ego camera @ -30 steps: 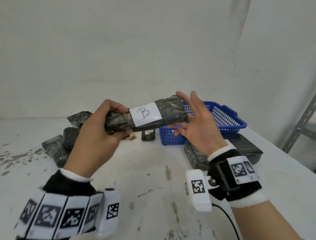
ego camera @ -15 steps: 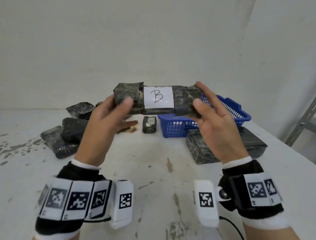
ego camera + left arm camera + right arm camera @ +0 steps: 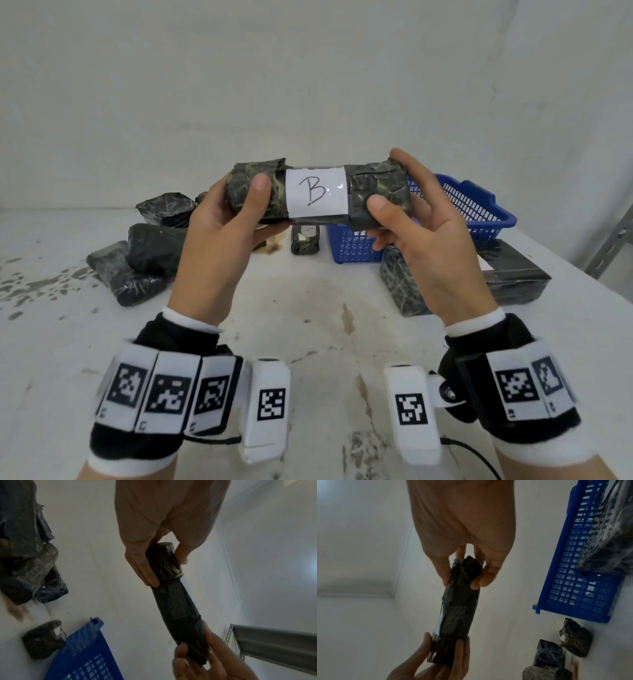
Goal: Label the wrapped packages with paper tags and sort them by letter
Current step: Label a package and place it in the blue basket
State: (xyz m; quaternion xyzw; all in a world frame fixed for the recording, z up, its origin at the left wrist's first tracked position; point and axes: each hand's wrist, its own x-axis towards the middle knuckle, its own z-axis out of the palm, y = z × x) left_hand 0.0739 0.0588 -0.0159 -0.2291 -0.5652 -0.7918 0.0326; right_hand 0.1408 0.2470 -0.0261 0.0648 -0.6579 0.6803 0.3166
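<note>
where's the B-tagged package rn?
Head view: the B-tagged package is held level in the air at centre, left hand gripping one end, right hand the other, in front of the blue basket.

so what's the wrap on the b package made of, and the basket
Package: seemingly thin dark plastic film, glossy and crinkled, taped over; contents hidden. Its tag: white paper under a shiny clear layer, probably tape. Basket: blue moulded plastic, lattice walls.

Stained white table, all blotchy with dark splatter toward the left edge (brownish smear further back too). Plain white wall behind. Grey metal shelf frame poking in at the far right.
</note>
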